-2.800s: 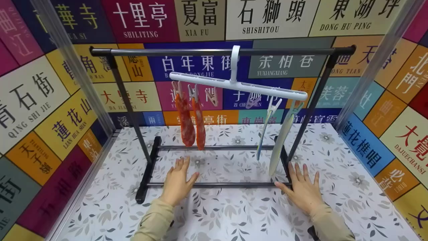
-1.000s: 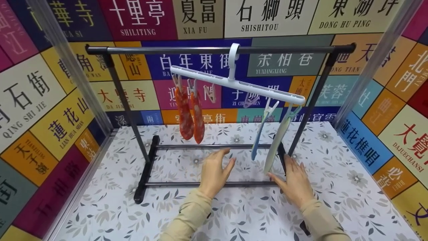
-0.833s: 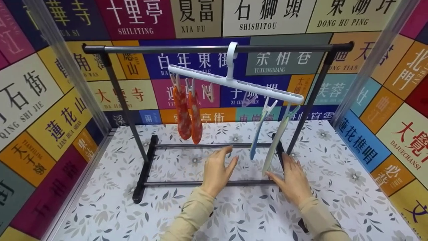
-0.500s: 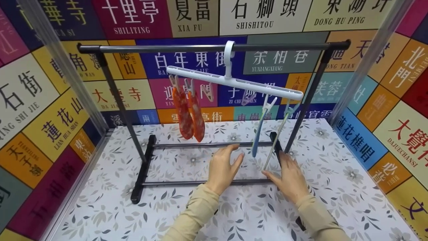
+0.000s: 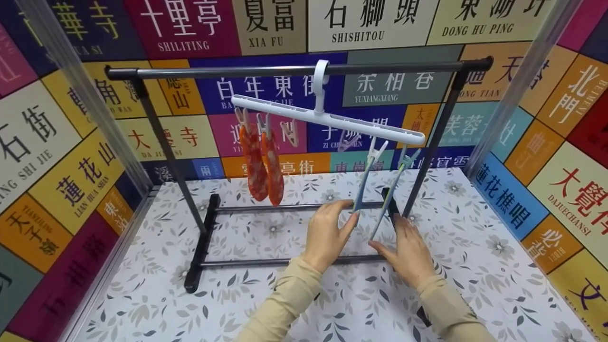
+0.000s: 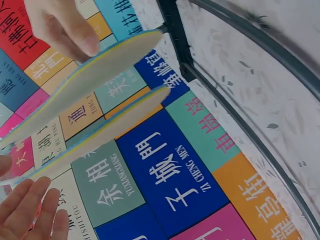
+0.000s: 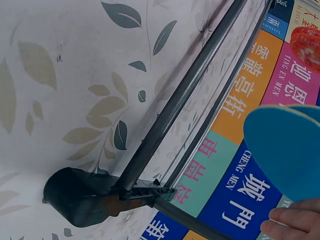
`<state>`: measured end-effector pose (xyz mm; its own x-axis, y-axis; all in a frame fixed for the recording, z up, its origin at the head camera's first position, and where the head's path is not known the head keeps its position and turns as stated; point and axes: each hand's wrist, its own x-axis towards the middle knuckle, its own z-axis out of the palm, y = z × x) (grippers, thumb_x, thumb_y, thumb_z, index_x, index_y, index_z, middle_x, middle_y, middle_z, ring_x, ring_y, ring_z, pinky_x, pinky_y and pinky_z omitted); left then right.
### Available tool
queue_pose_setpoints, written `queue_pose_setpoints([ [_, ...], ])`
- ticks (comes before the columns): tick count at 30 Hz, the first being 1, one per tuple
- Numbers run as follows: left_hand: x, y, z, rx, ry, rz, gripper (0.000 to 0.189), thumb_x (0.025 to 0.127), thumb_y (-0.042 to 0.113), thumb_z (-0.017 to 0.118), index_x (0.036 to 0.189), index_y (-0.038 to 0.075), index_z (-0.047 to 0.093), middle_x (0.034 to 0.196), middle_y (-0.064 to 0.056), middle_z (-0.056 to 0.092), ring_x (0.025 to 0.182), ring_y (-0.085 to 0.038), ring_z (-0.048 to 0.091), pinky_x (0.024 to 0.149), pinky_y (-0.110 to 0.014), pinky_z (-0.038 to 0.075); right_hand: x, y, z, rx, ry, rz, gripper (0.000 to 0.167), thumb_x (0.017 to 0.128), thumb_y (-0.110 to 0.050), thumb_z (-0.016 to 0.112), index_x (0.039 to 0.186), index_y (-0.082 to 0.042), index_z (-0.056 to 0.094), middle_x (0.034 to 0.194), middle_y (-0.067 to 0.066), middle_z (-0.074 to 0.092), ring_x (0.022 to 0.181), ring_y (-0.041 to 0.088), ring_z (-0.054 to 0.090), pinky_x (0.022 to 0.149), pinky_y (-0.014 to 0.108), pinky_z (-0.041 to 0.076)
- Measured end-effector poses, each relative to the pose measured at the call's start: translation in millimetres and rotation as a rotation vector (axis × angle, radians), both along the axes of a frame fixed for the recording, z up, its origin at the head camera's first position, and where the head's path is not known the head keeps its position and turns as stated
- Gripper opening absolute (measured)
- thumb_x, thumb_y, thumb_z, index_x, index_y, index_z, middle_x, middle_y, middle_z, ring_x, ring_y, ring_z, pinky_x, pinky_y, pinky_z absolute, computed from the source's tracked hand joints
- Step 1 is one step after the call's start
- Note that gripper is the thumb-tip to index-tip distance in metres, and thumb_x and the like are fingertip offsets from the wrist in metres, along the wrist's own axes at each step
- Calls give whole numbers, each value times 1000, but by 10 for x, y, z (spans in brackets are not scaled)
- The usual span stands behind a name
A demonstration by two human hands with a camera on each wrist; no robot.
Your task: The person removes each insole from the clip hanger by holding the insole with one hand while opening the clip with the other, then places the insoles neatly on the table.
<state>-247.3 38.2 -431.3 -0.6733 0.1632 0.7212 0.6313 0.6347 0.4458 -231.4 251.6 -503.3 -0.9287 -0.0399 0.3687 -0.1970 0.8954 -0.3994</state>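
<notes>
A white hanger hangs tilted, its right end lower. Clothespins hold two insoles on its right side, pale on one face and blue on the other. At the lower end of the inner insole is my left hand, thumb and fingers spread apart; in the left wrist view its fingers are fairly straight. My right hand reaches beside the outer insole, its thumb right at the lower tip and its fingers extended by the rack's base. Two orange-red patterned insoles hang from the left side.
A dark metal rack carries the hanger, with two low crossbars and black feet. Two unloaded clothespins, one pink and one purple, hang mid-hanger. Printed walls surround the floral table on three sides.
My left hand has moved right, from the left part of the base to the inner insole. The right hand has shifted slightly left. The outer insole has turned from face-on to nearly edge-on.
</notes>
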Motion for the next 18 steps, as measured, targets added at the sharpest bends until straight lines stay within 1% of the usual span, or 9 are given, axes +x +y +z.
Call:
queue_pose_setpoints([
  [6,-13,60,72,23,33,-11,23,94,29,68,109,11,72,104,0,75,96,-18,70,88,-31,55,5,14,31,-4,-13,-5,95,89,-57,64,149,9,30,150,33,37,138,50,36,115,59,28],
  [12,-20,127,167,31,31,-29,25,95,30,66,111,11,71,105,-1,75,93,-14,70,82,-26,56,-14,-1,45,-19,-12,4,96,88,-57,65,150,7,30,150,32,37,139,49,36,114,58,30],
  [18,-35,191,243,25,25,-42,26,95,31,66,113,13,71,107,1,75,95,-14,70,84,-25,55,-27,-10,51,-22,0,-2,98,87,-57,67,150,7,29,149,33,37,137,50,38,112,58,32],
])
